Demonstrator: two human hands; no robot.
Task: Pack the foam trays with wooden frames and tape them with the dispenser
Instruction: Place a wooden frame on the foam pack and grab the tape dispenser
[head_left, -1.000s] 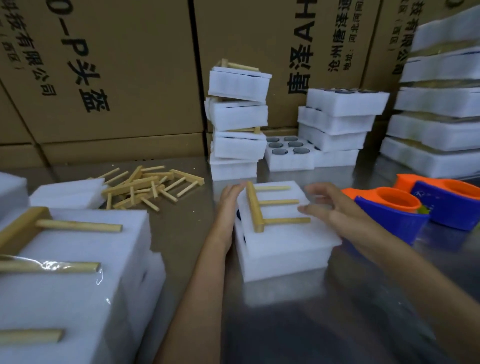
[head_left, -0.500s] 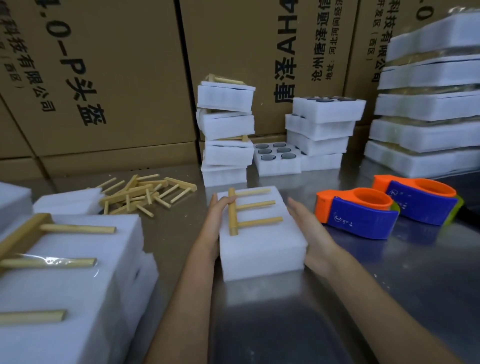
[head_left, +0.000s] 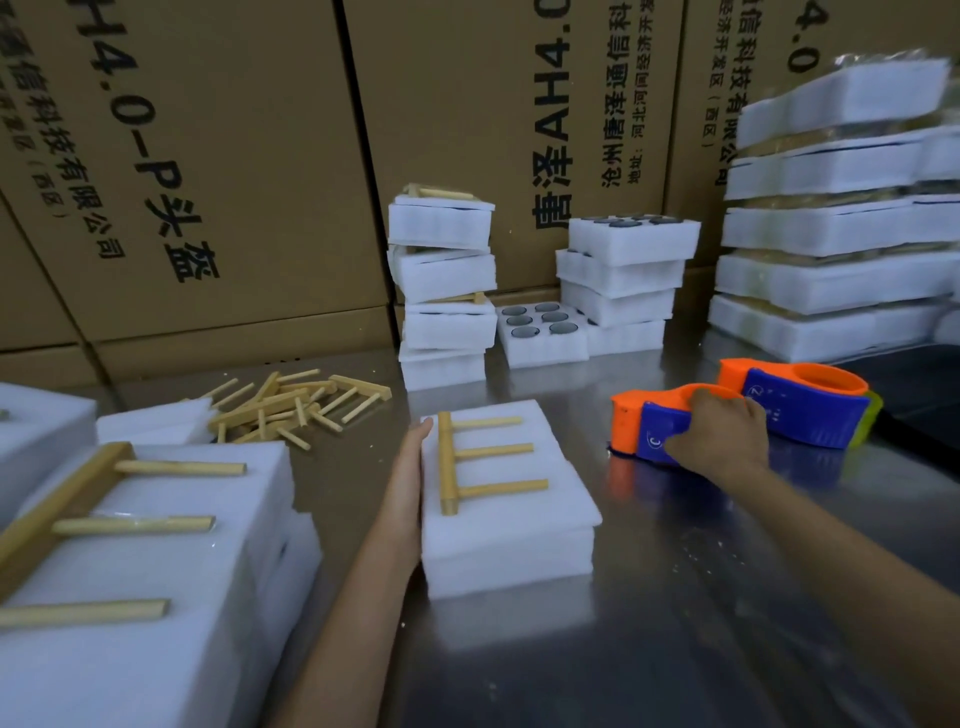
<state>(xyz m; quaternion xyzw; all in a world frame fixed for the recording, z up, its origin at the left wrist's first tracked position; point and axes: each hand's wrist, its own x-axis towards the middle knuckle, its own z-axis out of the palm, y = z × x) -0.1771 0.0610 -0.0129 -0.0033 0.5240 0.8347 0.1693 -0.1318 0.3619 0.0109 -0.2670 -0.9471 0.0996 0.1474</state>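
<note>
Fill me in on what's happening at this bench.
A person is packing foam trays. The left hand rests flat against the side of a foam tray stack with a wooden frame lying on top. The right hand grips the nearer orange and blue tape dispenser on the metal table. No tape shows on this stack yet.

cartons (head_left: 218, 156): "4.0-p头盔", "唐泽ah4.0"
</note>
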